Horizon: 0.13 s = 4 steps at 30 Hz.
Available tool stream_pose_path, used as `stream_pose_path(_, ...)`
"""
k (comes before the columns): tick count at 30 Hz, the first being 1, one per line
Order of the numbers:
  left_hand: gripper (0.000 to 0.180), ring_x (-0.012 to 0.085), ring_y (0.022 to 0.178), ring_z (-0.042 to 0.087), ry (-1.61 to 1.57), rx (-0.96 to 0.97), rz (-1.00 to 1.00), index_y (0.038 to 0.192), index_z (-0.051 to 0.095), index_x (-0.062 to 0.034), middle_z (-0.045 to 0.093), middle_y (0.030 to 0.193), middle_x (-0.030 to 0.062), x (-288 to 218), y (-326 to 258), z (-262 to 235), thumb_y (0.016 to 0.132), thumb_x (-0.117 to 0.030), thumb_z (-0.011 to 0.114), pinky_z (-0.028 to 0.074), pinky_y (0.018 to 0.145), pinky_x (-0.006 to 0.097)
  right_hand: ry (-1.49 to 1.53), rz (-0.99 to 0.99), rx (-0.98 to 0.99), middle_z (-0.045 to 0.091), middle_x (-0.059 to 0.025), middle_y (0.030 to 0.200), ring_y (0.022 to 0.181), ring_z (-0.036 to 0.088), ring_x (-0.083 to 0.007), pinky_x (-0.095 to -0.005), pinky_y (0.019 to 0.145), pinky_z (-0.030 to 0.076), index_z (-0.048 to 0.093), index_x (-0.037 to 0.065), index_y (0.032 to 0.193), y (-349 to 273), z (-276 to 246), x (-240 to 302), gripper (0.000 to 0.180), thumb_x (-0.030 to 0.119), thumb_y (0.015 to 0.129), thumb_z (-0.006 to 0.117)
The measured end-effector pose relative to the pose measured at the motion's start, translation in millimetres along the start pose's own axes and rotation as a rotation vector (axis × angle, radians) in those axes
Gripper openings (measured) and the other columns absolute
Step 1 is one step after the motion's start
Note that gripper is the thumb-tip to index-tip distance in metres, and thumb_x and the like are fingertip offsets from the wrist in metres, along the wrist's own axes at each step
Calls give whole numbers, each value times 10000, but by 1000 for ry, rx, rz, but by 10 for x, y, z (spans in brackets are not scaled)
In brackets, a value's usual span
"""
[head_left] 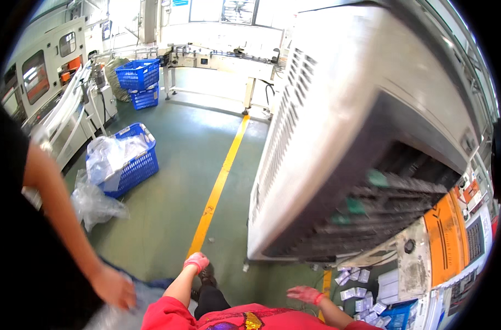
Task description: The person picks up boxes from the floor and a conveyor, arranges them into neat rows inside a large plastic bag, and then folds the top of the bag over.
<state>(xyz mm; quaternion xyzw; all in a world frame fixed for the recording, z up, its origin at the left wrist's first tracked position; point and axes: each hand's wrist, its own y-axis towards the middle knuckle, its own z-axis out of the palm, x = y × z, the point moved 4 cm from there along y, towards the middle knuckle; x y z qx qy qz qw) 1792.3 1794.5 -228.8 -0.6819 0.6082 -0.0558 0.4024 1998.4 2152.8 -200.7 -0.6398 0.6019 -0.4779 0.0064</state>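
Both pink-gloved hands hang empty and loosely curled, the left hand [196, 262] over the green floor [173, 181], the right hand [305, 295] nearest the small boxes [360, 286] just beyond, likely light, stiff cartons gripped by their sides.

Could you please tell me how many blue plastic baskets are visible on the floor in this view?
3: one basket near the left, stuffed with clear plastic bags; two stacked baskets farther back, upper and lower, beside the conveyor. More may be hidden behind the machines.

Head camera looks steeply down (wide fisheye) over factory floor [173, 181]
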Motion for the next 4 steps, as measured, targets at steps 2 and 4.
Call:
stream_pose_path(2,288,262,825,574,-209,204,-150,862,606,-52,594,887,124,448,704,-8,685,-255,505,444,722,354,73,230,-135,522,-100,1060,1037,442,-259,-307,876,358,513,92,1065,76,-246,28,453,444,803,398)
stream_pose_path(4,297,253,833,573,93,187,5,898,596,-60,584,934,109,945,1627,37,698,-267,520,445,734,330,32,126,-226,507,-115,1083,1031,450,-256,-311,879,356,500,105,1085,431,-351,-504,446,437,808,393)
